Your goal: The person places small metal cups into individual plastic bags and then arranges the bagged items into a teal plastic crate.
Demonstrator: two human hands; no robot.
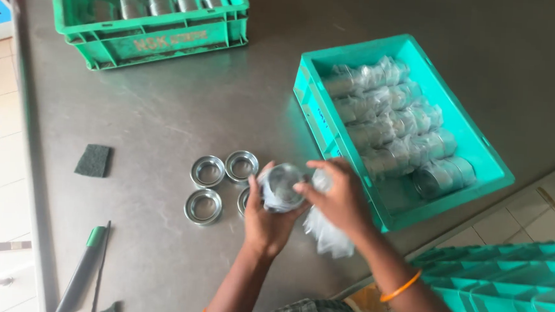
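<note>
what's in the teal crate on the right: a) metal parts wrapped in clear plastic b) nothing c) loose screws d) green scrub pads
a: the teal crate holds rows of shiny metal cylinders in clear plastic bags, like the bagged stack held between the left hand and right hand.

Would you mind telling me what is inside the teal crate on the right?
The teal crate holds rows of metal ring stacks wrapped in clear bags, lying on their sides. A bare strip of floor shows at its near end. Anything under the bags is covered.
</note>
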